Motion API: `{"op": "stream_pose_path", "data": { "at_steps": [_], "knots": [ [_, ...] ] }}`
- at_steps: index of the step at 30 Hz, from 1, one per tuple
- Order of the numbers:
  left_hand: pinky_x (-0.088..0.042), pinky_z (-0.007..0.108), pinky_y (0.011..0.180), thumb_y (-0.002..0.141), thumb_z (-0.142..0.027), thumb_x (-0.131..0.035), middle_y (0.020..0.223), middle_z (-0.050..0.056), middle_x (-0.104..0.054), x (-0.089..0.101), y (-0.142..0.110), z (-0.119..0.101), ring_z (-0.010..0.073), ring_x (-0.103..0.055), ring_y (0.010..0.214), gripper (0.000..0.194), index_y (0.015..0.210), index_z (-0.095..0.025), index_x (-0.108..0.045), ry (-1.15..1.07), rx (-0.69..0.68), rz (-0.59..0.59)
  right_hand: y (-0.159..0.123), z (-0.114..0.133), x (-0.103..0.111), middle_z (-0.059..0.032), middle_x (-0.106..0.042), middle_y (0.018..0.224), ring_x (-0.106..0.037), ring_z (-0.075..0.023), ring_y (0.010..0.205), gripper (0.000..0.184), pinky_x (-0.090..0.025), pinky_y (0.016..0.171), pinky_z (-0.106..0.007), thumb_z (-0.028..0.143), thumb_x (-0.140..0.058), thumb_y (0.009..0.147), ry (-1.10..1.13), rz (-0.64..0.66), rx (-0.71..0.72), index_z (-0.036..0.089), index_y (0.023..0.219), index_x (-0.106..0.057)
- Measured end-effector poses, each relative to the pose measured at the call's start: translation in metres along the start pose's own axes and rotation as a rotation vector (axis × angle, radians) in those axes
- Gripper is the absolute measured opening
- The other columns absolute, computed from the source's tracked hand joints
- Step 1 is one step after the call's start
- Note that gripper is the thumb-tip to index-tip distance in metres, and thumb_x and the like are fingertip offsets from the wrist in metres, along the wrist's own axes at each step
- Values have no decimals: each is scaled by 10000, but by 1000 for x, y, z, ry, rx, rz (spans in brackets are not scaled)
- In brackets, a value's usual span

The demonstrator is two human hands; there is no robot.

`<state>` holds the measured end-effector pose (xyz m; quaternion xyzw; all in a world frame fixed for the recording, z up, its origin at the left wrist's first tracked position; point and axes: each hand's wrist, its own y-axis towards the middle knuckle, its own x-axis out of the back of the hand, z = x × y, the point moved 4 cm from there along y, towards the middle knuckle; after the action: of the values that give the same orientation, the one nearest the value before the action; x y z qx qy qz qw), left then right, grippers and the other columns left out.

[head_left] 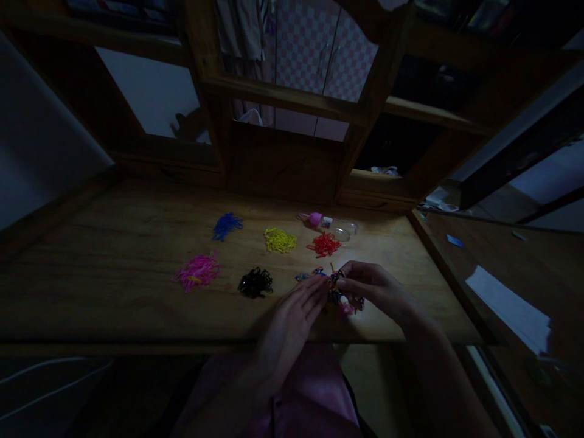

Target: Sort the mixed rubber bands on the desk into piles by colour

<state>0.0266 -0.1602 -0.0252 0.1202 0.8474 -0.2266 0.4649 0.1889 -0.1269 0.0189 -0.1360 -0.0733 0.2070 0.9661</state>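
Right hand (376, 286) pinches, thumb and fingertip clamped on a small dark piece (336, 276) at the multicoloured heap of little strip-like pieces (347, 308), which sits right of the glossy black strip pile (255, 283)! Left hand (296, 310) alongside, fingers straight and together; whether it grips anything, can't tell. Best played lightly: one piece per pinch, palms clear of that black pile (one yellow sliver (194, 280) in the bright pink strip pile (203, 266) left of it). Beyond it, rightward, a pink-capped clear bottle (345, 229): pale label (327, 222), too dim to read.
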Motion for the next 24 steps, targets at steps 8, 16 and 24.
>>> {"op": "stream_pose_path", "data": {
  "at_steps": [8,16,24],
  "knots": [
    [-301,401,1157,846,-139,-495,1277,139,-618,-3,13,13,250,-487,1293,310,1083,-103,-692,-50,8,-13,6,-15,9,16,-601,660,-556,-107,553,345,-443,523,-228,484,-656,825,-157,-100,35,150,884,-594],
    [-184,438,1187,876,-208,-385,1389,20,-534,-19,2,-6,161,-276,1428,408,1183,-224,-654,230,-107,76,10,-39,25,-5,-614,715,-564,-123,608,399,-459,566,-249,530,-655,801,-171,-154,-24,143,888,-606],
    [-190,368,1192,883,-230,-535,1417,18,-513,-23,14,-7,192,-326,1406,361,1232,-241,-627,300,-133,70,3,-37,29,-17,-635,719,-570,-110,585,388,-456,560,-238,504,-670,805,-52,-126,-53,131,901,-628]
  ]
}}
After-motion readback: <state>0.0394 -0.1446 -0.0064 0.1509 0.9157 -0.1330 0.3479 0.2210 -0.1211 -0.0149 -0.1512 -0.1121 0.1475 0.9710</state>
